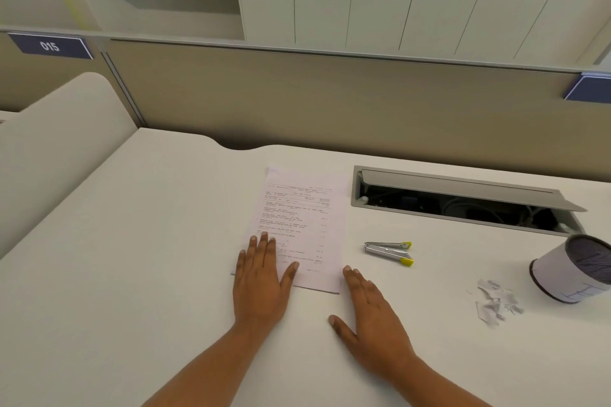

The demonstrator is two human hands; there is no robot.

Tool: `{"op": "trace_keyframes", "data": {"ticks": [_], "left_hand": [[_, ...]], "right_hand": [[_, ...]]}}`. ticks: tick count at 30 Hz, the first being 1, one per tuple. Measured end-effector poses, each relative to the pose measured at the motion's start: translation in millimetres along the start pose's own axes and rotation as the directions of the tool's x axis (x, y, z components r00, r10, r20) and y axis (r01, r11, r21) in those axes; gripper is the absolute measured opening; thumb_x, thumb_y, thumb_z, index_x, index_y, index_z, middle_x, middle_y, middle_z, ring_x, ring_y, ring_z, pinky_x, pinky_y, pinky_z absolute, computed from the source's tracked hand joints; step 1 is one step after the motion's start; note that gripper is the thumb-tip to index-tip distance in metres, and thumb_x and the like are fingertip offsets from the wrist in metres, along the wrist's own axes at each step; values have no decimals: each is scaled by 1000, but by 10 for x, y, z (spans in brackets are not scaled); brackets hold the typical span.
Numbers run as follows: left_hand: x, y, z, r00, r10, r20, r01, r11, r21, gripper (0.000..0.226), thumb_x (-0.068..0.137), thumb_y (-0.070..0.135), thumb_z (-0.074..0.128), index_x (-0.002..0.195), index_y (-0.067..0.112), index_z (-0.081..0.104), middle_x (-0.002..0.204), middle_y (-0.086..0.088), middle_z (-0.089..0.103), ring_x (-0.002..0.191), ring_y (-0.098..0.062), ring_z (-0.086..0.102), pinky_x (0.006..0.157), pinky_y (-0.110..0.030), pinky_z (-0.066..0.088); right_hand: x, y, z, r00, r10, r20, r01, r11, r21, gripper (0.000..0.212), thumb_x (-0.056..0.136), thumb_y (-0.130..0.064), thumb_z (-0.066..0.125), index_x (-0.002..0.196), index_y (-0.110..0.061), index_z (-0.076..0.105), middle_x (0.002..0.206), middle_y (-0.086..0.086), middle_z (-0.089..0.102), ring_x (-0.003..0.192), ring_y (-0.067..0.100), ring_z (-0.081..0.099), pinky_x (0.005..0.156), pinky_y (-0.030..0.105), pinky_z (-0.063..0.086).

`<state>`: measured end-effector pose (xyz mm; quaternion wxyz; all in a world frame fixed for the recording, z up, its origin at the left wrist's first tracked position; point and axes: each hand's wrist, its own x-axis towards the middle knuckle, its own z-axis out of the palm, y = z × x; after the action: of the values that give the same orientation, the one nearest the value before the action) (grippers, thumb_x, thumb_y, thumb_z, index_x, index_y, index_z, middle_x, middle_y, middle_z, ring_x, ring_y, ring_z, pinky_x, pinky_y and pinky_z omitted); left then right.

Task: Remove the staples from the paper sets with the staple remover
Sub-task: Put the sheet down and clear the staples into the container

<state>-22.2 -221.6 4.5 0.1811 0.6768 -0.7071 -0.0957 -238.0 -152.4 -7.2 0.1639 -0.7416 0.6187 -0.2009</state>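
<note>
both hands flat, holding nothing: left [261, 277] pins paper [302, 228]; right [373, 317] on bench [132, 274]. remover [390, 252] at 3 o'clock, untouched. staple unseen; blind prying could tear sheets.

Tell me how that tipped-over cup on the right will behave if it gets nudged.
The cup lies on its side, so it would probably roll. It looks paper-wrapped and light, so likely easy to shove toward the paper scraps beside it.
</note>
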Motion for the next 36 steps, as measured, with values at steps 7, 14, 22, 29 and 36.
{"op": "trace_keyframes", "data": {"ticks": [7,14,22,29,36], "left_hand": [[-692,541,176,981,173,91,-162,980,-117,80,95,68,13,146,14,44,156,-1,39,147,-17,29,119,-29,7],[-1082,1030,449,924,346,164,-331,937,-114,79,94,69,16,145,15,44,158,-1,37,147,-19,30,119,-28,2],[-1153,1239,519,949,285,134,-282,959,-41,75,91,64,32,146,15,43,159,1,34,149,-18,26,121,-41,14],[-1171,1269,547,958,261,122,-262,965,-7,73,90,64,33,145,19,44,158,4,36,148,-15,27,122,-40,17],[-1153,1289,524,962,244,125,-247,969,4,68,90,61,35,144,21,45,158,5,36,148,-14,27,122,-40,17]], "right_hand": [[-604,34,-159,997,62,-45,-57,994,94,51,89,-43,54,138,-29,51,148,-19,42,139,1,37,111,28,37],[-1164,234,-617,965,261,-22,-250,943,221,39,88,-31,61,128,-29,60,138,-14,57,126,4,53,106,21,38],[-1221,967,-1281,862,486,-144,-437,857,274,37,83,-19,72,119,-20,63,121,-6,63,97,11,62,89,36,54],[-821,1481,-1719,813,578,-79,-570,816,99,60,75,-35,78,129,-20,58,127,7,59,98,23,65,91,32,47],[-460,1580,-1778,861,484,157,-460,873,-164,86,74,-56,75,146,-26,39,136,11,44,118,30,55,96,39,46]]}}
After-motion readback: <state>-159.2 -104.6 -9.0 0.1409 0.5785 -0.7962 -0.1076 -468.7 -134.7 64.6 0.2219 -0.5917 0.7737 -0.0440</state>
